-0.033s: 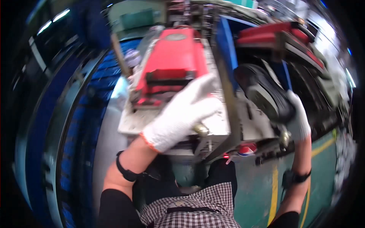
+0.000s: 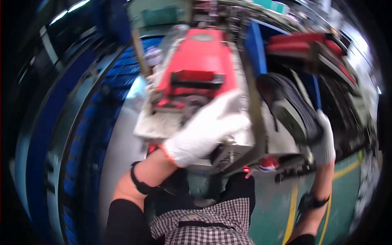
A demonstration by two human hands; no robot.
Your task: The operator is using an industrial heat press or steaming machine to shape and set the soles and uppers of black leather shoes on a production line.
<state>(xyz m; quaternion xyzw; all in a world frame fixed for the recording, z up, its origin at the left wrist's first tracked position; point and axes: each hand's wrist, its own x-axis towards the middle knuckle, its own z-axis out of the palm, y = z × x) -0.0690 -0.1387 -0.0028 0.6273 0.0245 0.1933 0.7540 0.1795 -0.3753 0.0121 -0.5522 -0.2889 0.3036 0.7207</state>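
The white-gloved right hand (image 2: 325,141) grips a black shoe (image 2: 301,110) by its near end, while the blurred left hand (image 2: 212,126), also gloved, is outstretched over the white base (image 2: 157,125) of a red-covered machine (image 2: 201,57).

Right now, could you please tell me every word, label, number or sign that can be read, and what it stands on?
No text can be read.
Oval badge on the red machine: too blurred.
Red, white and blue item: too small and blurred.
Black shoe in the right hand: no lettering can be made out.
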